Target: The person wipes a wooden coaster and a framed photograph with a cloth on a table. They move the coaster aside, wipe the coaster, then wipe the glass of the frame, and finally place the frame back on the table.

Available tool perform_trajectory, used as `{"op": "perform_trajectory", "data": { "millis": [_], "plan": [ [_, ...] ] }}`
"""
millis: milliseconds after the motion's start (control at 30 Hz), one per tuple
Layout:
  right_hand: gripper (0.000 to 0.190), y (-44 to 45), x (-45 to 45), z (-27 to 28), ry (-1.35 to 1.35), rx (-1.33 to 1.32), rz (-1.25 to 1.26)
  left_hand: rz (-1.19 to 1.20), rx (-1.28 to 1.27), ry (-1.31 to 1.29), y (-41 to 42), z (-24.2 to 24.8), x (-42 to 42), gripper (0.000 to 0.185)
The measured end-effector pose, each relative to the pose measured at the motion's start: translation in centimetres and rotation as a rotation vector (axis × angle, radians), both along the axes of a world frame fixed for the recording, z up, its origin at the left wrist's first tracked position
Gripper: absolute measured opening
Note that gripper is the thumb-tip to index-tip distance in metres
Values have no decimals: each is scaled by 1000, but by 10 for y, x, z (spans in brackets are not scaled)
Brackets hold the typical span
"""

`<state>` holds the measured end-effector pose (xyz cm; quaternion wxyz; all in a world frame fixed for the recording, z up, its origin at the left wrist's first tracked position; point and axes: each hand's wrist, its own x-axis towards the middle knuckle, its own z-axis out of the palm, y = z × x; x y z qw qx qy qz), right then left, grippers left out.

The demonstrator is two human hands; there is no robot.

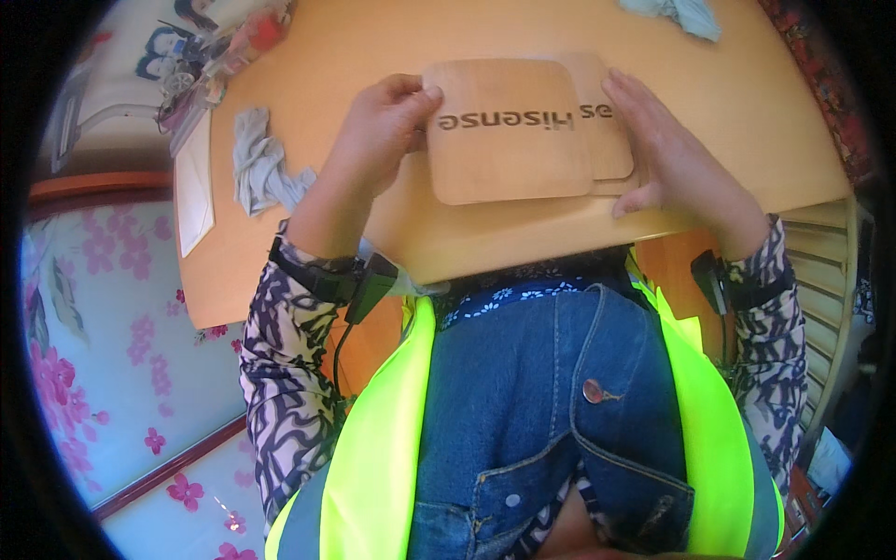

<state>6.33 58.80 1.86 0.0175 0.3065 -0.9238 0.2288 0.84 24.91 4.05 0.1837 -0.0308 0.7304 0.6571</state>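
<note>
My left hand (392,126) grips the left edge of a square wooden board (511,164) with rounded corners and a dark Hisense mark, upside down from here. A second, similar board (612,150) lies partly beneath it and sticks out to the right, with at least one more edge showing below. My right hand (658,143) is at the right side of these lower boards, its fingers along their edge and the thumb apart below. Whether it grips them or only touches them, I cannot tell. The boards are over the near part of the wooden table (336,42).
A crumpled grey cloth (259,164) lies left of my left arm, and another pale cloth (675,14) at the far right. A white flat item (194,189) is on the table's left edge. Small items (238,49) crowd the far left. A slatted wooden chair (815,280) stands at right.
</note>
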Motion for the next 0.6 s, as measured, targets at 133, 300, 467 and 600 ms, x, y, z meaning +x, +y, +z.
{"op": "perform_trajectory", "data": {
  "millis": [133, 300, 467, 600],
  "plan": [
    [131, -2, 6, 2, -9, -51, -18, -94, -199, 146, 18, -4, 2, 49],
    [128, -9, 19, 0, -19, -134, -37, -252, -860, 764, 29, -5, 1, 51],
    [124, -18, 23, 1, -11, -115, -93, -385, -835, 1004, 52, -11, -27, 54],
    [126, -23, 25, 1, -40, -131, -81, -604, -725, 767, 62, -14, -39, 55]
  ]
}}
